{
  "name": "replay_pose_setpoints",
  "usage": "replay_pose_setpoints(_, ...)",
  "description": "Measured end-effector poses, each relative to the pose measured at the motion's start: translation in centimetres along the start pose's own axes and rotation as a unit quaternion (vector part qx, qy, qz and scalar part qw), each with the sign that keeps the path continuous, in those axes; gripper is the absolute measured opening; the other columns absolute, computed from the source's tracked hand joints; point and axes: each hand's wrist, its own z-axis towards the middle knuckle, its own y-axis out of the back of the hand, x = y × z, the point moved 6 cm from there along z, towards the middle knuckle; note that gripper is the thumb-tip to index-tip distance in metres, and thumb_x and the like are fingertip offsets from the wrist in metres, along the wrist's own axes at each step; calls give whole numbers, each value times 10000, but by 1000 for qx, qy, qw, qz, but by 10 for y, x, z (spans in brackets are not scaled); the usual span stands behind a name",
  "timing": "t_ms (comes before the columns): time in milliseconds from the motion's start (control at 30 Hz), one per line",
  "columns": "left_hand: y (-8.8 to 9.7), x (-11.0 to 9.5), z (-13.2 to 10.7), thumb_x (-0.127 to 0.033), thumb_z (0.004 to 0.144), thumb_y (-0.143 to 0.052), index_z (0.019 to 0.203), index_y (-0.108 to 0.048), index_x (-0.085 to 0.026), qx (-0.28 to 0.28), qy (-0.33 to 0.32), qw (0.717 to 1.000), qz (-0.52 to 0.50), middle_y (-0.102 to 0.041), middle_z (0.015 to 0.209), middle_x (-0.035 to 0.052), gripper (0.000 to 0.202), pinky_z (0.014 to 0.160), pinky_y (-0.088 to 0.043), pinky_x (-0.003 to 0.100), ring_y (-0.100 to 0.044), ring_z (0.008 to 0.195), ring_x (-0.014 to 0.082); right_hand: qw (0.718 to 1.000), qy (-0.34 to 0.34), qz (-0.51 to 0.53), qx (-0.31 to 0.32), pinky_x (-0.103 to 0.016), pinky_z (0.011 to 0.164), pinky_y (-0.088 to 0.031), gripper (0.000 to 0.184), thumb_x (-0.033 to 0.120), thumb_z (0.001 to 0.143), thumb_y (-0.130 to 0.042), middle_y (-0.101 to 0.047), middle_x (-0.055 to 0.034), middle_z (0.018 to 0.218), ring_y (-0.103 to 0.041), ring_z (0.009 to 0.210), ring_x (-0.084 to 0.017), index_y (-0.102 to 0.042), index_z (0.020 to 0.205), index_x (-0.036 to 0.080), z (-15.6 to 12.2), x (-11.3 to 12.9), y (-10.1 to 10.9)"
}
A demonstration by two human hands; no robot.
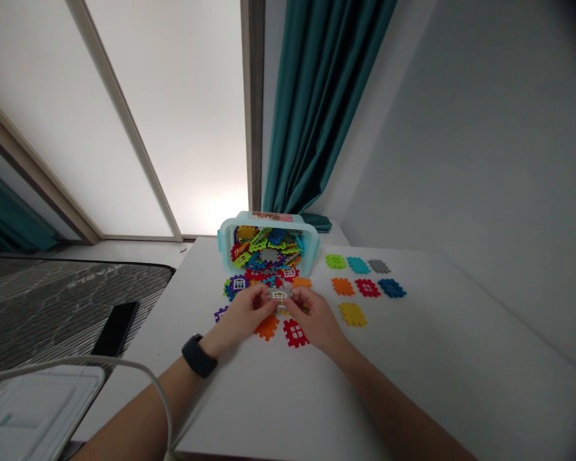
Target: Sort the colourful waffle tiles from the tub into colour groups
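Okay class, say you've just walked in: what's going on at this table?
A person's left hand and right hand hold a grey piece with a white window insert above the white table. Beyond, a pale blue tub faces them with its open side, holding many colourful pieces. Near the hands lie more, including a red piece; off to the right, seven flat pieces sit in three rows.

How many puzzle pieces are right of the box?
7 showing: green, light blue and grey at the back; orange, red and dark blue midway; yellow in front. More may hide underneath.
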Motion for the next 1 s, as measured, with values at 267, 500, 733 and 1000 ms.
replay_pose_setpoints(267,4,-5,-2,-334,881,-595,891,-566,-186,-39,-36,996,67,-540,725,-23,151,565,-387,240,-484,608,121,995,65,-78,-11,-296,637,-370,234,333,881,-577,-533,10,692,-499,680,-177,-494,689,226,0,8,3)
replay_pose_setpoints(500,10,-24,-9,-332,833,-704,1295,-551,-231,-15,-195,942,271,-653,1147,101,497,905,-511,399,-625,1023,256,998,33,-50,-10,-284,600,-374,249,384,908,-562,-552,6,694,-506,669,-176,-542,718,224,1,0,5)
replay_pose_setpoints(733,18,-25,-9,-382,868,-691,1231,-602,-222,-37,-239,915,324,-643,1142,116,407,883,-530,411,-629,1026,268,998,36,-40,-16,-303,620,-434,177,369,922,-550,-586,1,726,-551,670,-182,-591,823,228,-1,-1,5)
replay_pose_setpoints(1000,24,-26,-11,-391,883,-686,1242,-593,-222,-77,-255,916,299,-593,1159,108,408,907,-543,404,-607,1069,262,935,295,-193,-24,-485,1080,-432,401,210,907,-597,-584,-113,1327,-531,1259,-271,-524,1297,269,-11,31,14)
